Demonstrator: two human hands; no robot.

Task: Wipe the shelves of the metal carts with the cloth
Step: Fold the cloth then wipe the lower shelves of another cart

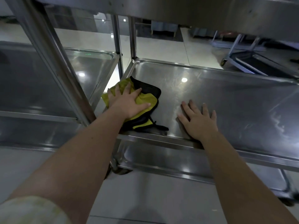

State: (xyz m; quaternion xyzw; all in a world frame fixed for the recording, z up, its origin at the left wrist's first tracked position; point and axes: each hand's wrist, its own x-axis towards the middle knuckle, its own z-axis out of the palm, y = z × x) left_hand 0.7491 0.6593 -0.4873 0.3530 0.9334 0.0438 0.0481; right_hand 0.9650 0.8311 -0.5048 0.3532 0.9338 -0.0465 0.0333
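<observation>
Two hands are down on the middle shelf (234, 97) of a steel cart (133, 39). The left hand (127, 102) lies flat on the cloth (149, 101), its fingers (129, 87) straight and spread apart with the thumb out to the side. It presses the cloth to the metal at the shelf's near left corner.

The cloth is a crumpled, folded rag, yellow-green on one face and black on the other, with a dark bound edge. A black fold sticks out past the fingertips, and a narrow black tail trails along the near rim. Any tag or print on it is too small to read from here.

The right hand (198, 121) rests palm down on bare metal near the cloth but apart from it. Its fingers (204, 109) are straight and slightly fanned, holding nothing.

The shelf is a shallow tray with a raised, rounded rim. Its surface is dull and smeary, with faint streaks and bright spots of reflected light. The top shelf (210, 12) hangs over it and a lower shelf (169, 159) shows beneath the near rim.

A second cart (90, 67) stands close on the left, its tray at about the same height. A third cart (258, 63) sits well off to the far right on the pale tiled floor (161, 46). A pale sleeve (29, 210) covers the left upper arm.
</observation>
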